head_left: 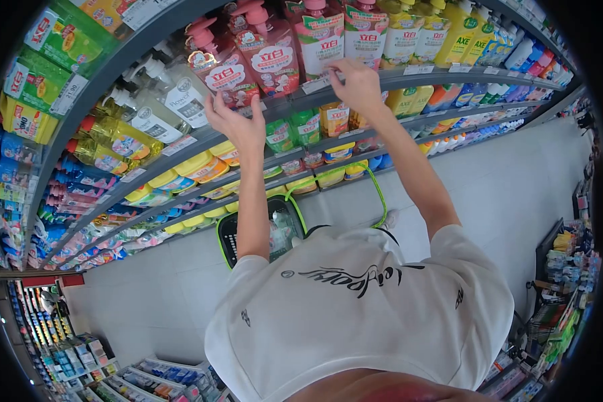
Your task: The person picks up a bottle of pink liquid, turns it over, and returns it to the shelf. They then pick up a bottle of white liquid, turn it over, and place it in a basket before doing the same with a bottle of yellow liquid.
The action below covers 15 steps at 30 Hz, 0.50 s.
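Note:
Along the upper shelf stands a row of pump bottles. My left hand (238, 127) is open, thumb and fingers spread at the base of a red pump bottle (222, 67) with a white label. Beside that is a second red pump bottle (273, 60). My right hand (356, 84) has its fingers partly extended at the lower front of a pink-and-white pump bottle (320, 41), close to a price tag (316, 85) on the shelf edge. Another pink-and-white bottle (365, 37) stands just behind this hand.
A black shopping basket with a green rim (222, 231) is below my left forearm, with a clear plastic item (283, 228) inside. Its green handle (382, 194) sticks up to the right. Yellow bottles (455, 33) continue along the shelf. Lower shelves hold green pouches (306, 126) and tubs (208, 167).

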Each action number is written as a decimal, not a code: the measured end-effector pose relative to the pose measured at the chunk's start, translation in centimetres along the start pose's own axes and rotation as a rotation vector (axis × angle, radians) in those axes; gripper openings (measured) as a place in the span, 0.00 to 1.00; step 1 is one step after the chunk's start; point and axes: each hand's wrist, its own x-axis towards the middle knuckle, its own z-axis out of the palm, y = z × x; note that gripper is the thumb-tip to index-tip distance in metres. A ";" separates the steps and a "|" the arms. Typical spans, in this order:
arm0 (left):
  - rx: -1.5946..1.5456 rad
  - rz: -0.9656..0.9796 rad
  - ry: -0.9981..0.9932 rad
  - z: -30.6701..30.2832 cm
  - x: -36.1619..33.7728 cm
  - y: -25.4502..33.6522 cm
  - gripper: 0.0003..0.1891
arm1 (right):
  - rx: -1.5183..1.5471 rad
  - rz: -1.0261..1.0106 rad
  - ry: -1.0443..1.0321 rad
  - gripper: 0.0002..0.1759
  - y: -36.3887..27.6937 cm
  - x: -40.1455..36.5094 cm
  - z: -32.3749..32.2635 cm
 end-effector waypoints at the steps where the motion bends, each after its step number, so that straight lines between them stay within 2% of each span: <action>1: -0.013 0.001 0.004 0.0 -0.4 0.0 0.37 | -0.041 -0.036 -0.044 0.07 0.8 -0.3 -0.6; 2: -0.018 -0.005 -0.004 0.0 -0.8 0.1 0.37 | -0.083 -0.071 -0.087 0.08 1.5 -0.6 -1.0; 4: -0.013 0.034 -0.049 -0.1 -1.4 0.6 0.30 | -0.075 -0.091 -0.089 0.08 2.2 -1.1 -1.2; 8: -0.067 0.042 -0.069 0.4 -2.3 1.3 0.25 | -0.075 -0.130 -0.073 0.10 2.1 -1.0 -1.6; 11: -0.088 0.135 -0.069 0.7 -2.2 2.1 0.21 | -0.090 -0.165 -0.140 0.12 2.5 -1.3 -1.3; 13: -0.191 0.294 -0.224 1.2 -2.1 2.6 0.17 | -0.119 -0.209 -0.177 0.12 2.7 -1.8 -1.1; 15: -0.212 0.333 -0.257 1.5 -2.3 3.6 0.18 | -0.094 -0.176 -0.159 0.12 2.9 -1.9 -0.9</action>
